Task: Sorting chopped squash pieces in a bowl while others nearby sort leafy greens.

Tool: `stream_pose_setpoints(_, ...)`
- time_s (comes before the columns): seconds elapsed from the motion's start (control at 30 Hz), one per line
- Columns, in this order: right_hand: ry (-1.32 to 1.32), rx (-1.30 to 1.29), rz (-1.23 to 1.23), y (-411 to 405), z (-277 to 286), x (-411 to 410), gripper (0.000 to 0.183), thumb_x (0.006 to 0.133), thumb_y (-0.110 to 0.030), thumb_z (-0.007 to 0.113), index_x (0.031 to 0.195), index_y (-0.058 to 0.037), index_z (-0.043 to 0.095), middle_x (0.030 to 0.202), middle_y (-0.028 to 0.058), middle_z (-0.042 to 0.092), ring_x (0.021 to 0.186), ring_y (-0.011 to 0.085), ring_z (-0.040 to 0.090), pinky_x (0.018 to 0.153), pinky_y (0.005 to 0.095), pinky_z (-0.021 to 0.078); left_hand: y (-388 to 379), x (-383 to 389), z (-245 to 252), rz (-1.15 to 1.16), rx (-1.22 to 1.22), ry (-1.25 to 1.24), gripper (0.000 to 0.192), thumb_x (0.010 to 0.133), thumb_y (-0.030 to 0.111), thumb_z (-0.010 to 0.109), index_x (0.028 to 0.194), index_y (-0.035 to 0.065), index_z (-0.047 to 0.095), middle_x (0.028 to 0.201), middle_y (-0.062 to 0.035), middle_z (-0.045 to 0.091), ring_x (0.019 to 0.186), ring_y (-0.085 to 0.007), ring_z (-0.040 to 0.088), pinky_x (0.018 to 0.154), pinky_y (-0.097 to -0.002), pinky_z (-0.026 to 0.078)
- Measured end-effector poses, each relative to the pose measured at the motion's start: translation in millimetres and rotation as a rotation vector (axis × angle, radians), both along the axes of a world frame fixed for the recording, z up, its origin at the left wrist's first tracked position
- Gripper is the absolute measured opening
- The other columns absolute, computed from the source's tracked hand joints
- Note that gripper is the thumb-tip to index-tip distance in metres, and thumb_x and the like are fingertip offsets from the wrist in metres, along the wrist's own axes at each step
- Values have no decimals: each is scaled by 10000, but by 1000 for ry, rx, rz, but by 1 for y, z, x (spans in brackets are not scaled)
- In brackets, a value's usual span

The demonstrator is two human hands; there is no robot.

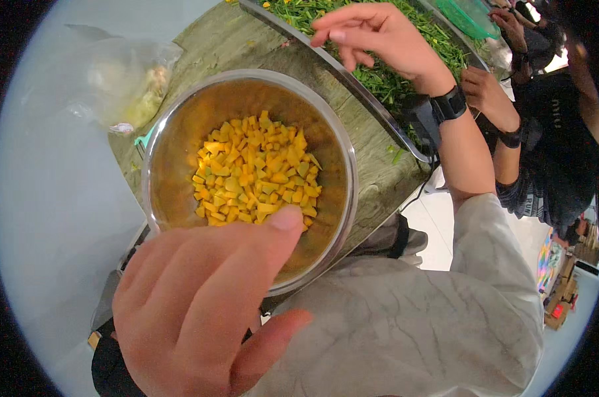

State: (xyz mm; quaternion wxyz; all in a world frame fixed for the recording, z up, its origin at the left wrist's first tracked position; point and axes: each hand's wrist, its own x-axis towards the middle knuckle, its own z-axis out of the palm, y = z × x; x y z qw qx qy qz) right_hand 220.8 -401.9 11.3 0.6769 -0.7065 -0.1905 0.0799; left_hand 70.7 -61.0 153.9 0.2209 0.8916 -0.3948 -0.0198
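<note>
A round stainless steel bowl stands on a green-grey marbled tabletop. It holds many small cubes of yellow-orange vegetable or fruit, some with greenish faces. My left hand is large and close to the camera, over the bowl's near left side. Its thumb and forefinger are apart with nothing between them. My right hand, a black band on its wrist, hovers at the edge of a metal tray of chopped leafy greens. Its fingers are loosely bent, with nothing visible in them.
A clear plastic bag with pale green contents sits at the table's left corner, beside a teal plastic piece partly behind the bowl. Another person in dark clothing is at the right, one hand near the tray. A green plastic basket lies beyond.
</note>
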Motion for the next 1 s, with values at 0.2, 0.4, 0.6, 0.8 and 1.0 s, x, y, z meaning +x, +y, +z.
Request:
stream_pose_setpoints(0.2, -394, -1042, -316, -38, -31, 23, 205, 1011, -96, 694, 1178, 8, 750, 993, 79, 789, 757, 98, 703, 691, 276, 576, -1, -3, 4, -5, 12, -8, 690, 903, 553, 745, 1249, -42, 690, 1104, -204, 755, 975, -397, 723, 891, -477, 561)
stream_pose_setpoints(0.4, -412, -1076, -239, -56, -62, 33, 178, 889, -190, 796, 987, -41, 784, 865, 133, 762, 767, 308, 728, 724, 431, 582, 1, -1, 0, -23, -17, -22, 663, 919, 523, 739, 1258, -44, 684, 1068, -202, 754, 933, -390, 725, 867, -479, 565)
stream_pose_setpoints(0.6, -226, -1536, -375, -61, -46, 15, 243, 843, -291, 815, 871, -52, 779, 757, 139, 723, 699, 315, 707, 670, 442, 559, -7, 2, -2, -39, -105, 24, 430, 905, 264, 806, 1259, 54, 685, 1183, -98, 762, 969, -294, 729, 851, -429, 566)
stream_pose_setpoints(0.8, -468, -1025, -217, -50, -55, 28, 140, 833, -124, 815, 938, -43, 770, 882, 125, 759, 786, 276, 726, 733, 412, 580, -2, -1, 2, -57, -79, 35, 530, 898, 286, 807, 1334, 31, 644, 1254, -114, 756, 1001, -315, 741, 854, -406, 579)
stream_pose_setpoints(1.0, -440, -1067, -226, -57, -62, 25, 136, 843, -109, 806, 945, -35, 755, 872, 125, 747, 800, 281, 724, 749, 406, 583, -2, 3, -3, -93, -103, 16, 530, 924, 285, 788, 1346, 7, 627, 1229, -131, 759, 955, -318, 748, 823, -396, 583)
